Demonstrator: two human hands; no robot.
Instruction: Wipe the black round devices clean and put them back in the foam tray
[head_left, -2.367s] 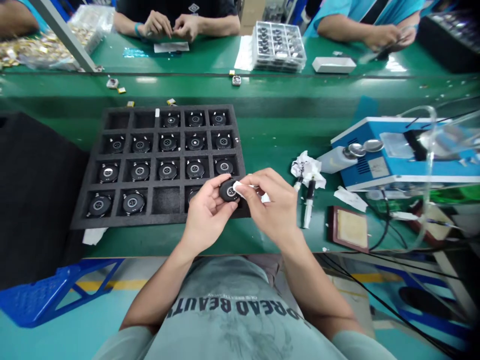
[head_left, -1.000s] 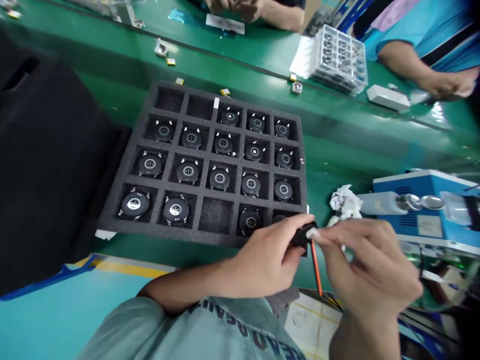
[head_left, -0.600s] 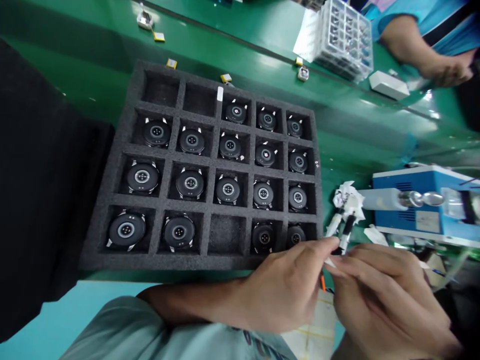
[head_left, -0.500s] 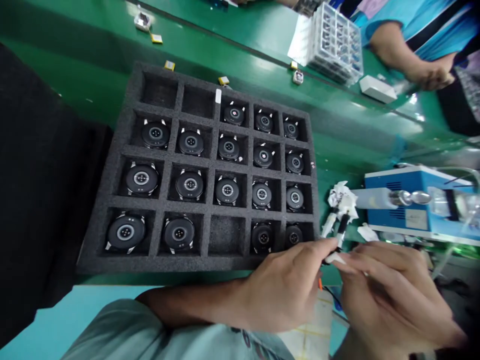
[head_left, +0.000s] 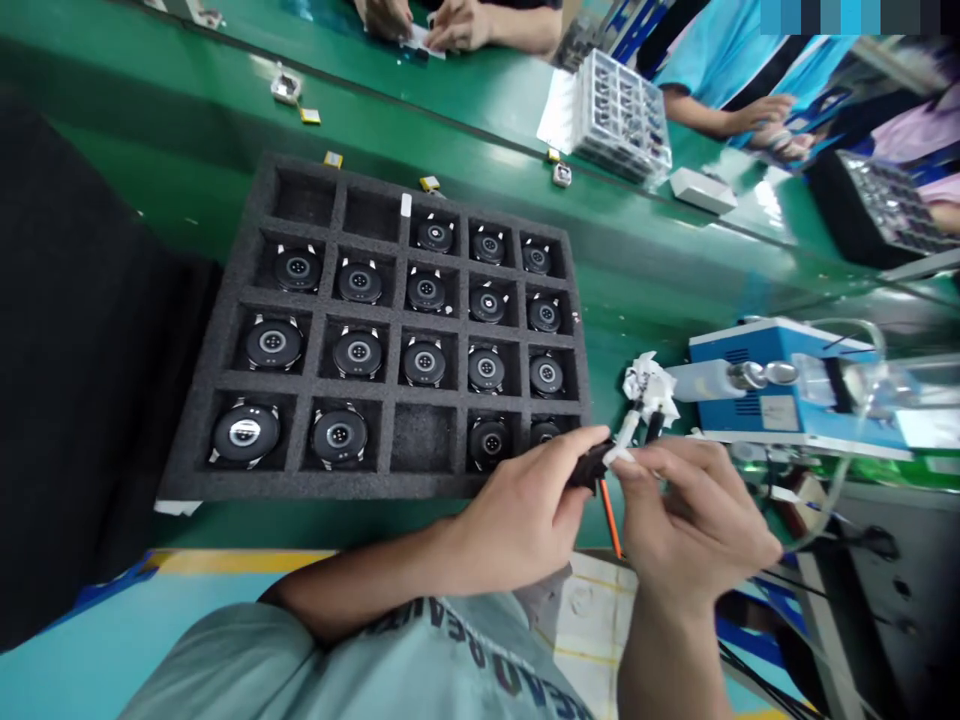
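Note:
My left hand (head_left: 517, 520) is closed around a small black object (head_left: 591, 466) at the lower right corner of the foam tray. Close beside it, my right hand (head_left: 690, 510) pinches a small piece of white tissue (head_left: 619, 455) against that object. The black foam tray (head_left: 300, 486) has square compartments, most with a round black watch body (head_left: 340, 434) lying back side up. Two compartments at the top left and one in the bottom row hold no watch. Crumpled white tissue (head_left: 649, 388) with black and white sticks lies beyond my hands.
A blue machine (head_left: 787, 350) and a white bottle (head_left: 697, 382) are at the right. Clear plastic boxes (head_left: 622, 120) stand across the green bench (head_left: 480, 130). Other people's hands (head_left: 457, 25) are at the far side. An orange stick (head_left: 610, 520) lies near my hands.
The view has shifted, showing more of the far side and the right. Both hands appear further left in the picture, still together, and the black object shows more clearly.

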